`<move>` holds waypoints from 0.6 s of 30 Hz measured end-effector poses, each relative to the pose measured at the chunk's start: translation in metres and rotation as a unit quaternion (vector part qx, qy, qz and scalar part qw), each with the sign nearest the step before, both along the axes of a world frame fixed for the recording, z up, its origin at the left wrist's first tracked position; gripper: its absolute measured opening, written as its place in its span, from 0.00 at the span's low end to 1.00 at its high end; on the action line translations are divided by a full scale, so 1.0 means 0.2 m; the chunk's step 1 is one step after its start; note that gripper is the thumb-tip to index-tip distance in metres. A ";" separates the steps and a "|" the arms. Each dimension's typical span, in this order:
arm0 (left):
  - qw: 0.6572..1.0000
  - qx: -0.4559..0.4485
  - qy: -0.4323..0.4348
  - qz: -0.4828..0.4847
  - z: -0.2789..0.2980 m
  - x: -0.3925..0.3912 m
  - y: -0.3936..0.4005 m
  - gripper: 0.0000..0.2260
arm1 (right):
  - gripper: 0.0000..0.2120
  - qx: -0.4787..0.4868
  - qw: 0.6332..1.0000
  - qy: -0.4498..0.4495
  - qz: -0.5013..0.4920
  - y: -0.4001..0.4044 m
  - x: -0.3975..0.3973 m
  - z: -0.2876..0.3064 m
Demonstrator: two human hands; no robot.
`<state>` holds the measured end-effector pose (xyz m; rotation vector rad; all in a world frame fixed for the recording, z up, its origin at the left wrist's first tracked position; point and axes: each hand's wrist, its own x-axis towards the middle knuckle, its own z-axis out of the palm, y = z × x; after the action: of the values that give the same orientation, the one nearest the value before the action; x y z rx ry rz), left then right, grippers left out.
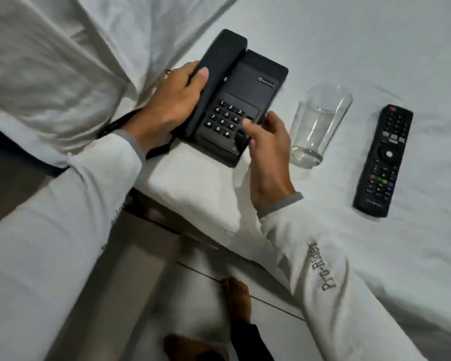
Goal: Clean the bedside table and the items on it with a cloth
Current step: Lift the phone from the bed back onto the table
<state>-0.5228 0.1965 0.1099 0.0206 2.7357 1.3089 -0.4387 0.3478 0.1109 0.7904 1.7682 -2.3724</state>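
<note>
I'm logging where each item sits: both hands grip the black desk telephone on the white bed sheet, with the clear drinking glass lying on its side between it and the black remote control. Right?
Not quite. In the head view the clear drinking glass stands upright; the rest holds.

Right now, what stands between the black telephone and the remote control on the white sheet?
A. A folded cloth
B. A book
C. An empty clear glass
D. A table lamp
C: an upright clear glass, apparently empty, stands on the sheet to the right of the telephone and left of the remote control.
</note>
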 end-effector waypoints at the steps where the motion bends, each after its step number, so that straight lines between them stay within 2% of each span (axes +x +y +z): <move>1: 1.000 0.028 -0.008 0.011 -0.02 0.00 0.00 0.14 | 0.22 0.016 1.000 0.009 0.006 -0.01 0.01 -0.01; 6: 0.990 0.132 -0.028 0.043 0.00 0.20 -0.06 0.13 | 0.19 0.012 0.999 0.040 -0.004 -0.03 0.15 0.02; 9: 0.974 0.203 -0.043 0.095 0.03 0.46 -0.17 0.12 | 0.20 0.034 0.998 0.039 0.032 -0.08 0.29 0.05; 14: 0.926 0.292 -0.064 0.232 -0.01 1.09 -0.42 0.27 | 0.27 0.102 0.980 0.060 0.159 -0.26 0.61 0.06; 18: 0.866 0.317 -0.101 0.373 -0.06 1.58 -0.58 0.25 | 0.32 0.118 0.949 0.064 0.286 -0.46 0.81 -0.01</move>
<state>-0.2063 0.0800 0.0988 -1.1365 2.0464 2.1696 -0.2763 0.2558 0.1095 0.0967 2.0072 -1.8860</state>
